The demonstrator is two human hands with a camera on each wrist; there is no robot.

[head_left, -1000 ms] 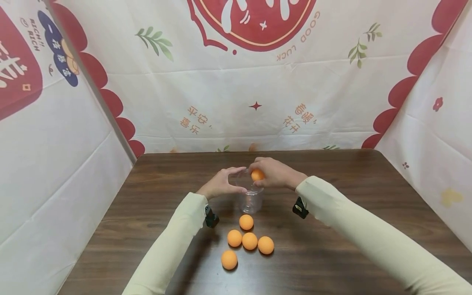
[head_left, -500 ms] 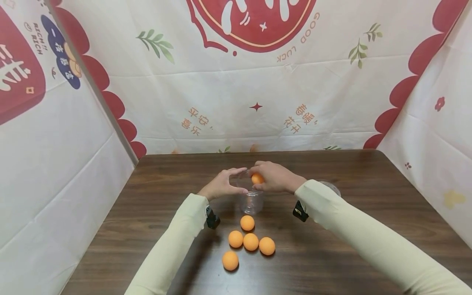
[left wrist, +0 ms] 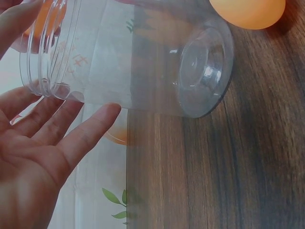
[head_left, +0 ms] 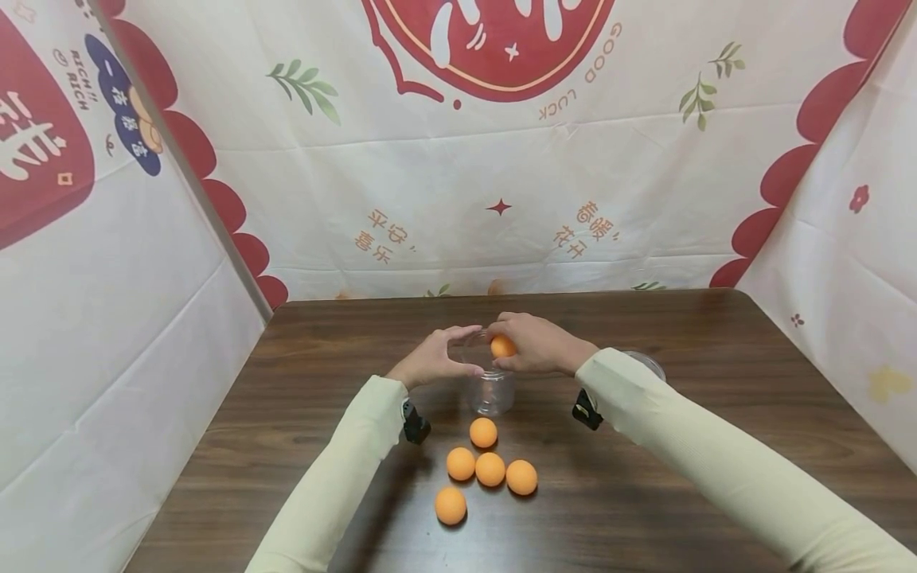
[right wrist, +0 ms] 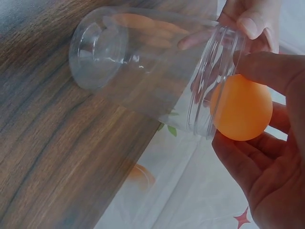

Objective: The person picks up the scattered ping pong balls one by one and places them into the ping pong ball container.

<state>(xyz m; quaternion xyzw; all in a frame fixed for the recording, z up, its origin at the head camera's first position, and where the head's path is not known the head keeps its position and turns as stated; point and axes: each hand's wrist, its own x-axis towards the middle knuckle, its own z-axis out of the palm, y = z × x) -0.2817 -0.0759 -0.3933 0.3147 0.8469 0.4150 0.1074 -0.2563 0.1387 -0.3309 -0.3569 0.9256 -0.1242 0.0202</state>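
Observation:
A clear plastic jar stands upright on the table, its threaded mouth at the top. My left hand grips the jar around its neck, thumb on the near side and fingers on the far side. Pinched in my right hand is an orange ping-pong ball, right at the jar's mouth and overlapping the rim in the right wrist view. Several more orange ping-pong balls lie on the table in front of the jar. One ball shows close to the jar's base in the left wrist view.
Behind the right sleeve, a clear round lid-like piece is partly hidden on the brown wooden table. A printed white cloth hangs along the table's back edge, with more cloth at both sides.
My right hand has sunk very slightly with the ball at the jar's mouth. The lid-like piece has come into view behind the right sleeve. The left hand keeps its grip.

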